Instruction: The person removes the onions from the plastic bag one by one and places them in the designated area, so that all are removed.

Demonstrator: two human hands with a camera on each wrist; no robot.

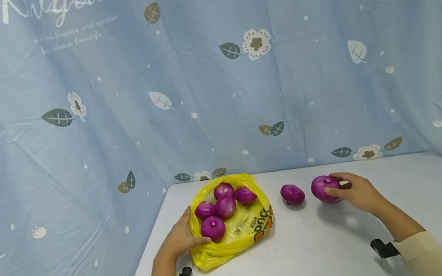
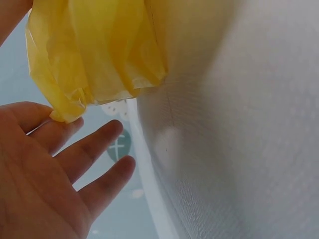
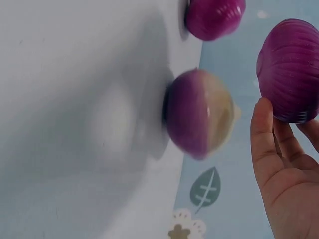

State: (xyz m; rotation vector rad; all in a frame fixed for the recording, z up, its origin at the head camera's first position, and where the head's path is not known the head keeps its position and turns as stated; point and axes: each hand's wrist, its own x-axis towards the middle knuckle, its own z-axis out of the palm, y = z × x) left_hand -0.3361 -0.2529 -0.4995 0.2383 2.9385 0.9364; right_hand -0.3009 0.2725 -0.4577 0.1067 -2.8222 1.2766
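Observation:
A yellow plastic bag (image 1: 242, 235) lies open on the white table (image 1: 313, 260) with several purple onions (image 1: 225, 206) in it. My left hand (image 1: 185, 235) rests against the bag's left rim, its thumb laid over the edge beside the nearest onion (image 1: 213, 228). In the left wrist view the fingers (image 2: 94, 149) are straight, and the bag (image 2: 94, 50) hangs just above them. My right hand (image 1: 352, 191) grips a large purple onion (image 1: 323, 188) on the table. The right wrist view shows that onion (image 3: 289, 69) at my fingertips (image 3: 261, 124). A smaller onion (image 1: 292, 194) sits between this hand and the bag.
A blue flowered cloth (image 1: 212, 85) hangs behind and on both sides of the table. The table's left edge (image 1: 146, 269) runs close to my left forearm. In the right wrist view, two more onions (image 3: 199, 113) (image 3: 214, 17) lie beyond my hand.

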